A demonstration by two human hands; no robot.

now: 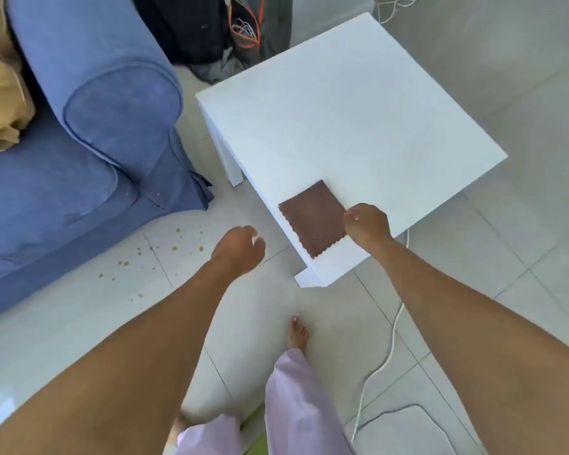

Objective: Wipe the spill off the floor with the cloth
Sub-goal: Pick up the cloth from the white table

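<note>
- Brown microfibre cloth [312,218], one only, lies flat on the near corner of the white side table [358,110], its scalloped edge hanging just over the table's rim.
- I judge it light, soft and limp: it will sag once lifted, so I would pinch the right-hand edge and bunch it into the palm before wiping.
- My right hand [368,224] is at that right edge, fingers curled in; they seem to be touching the cloth, but I cannot tell whether they have it pinched.
- My left hand [240,247] hangs loosely curled over the floor tiles [79,323], holding nothing.
- One spill [151,254]: a scatter of many small yellowish-brown drops on the tiles beside the blue sofa [79,142], well apart from the cloth.
</note>
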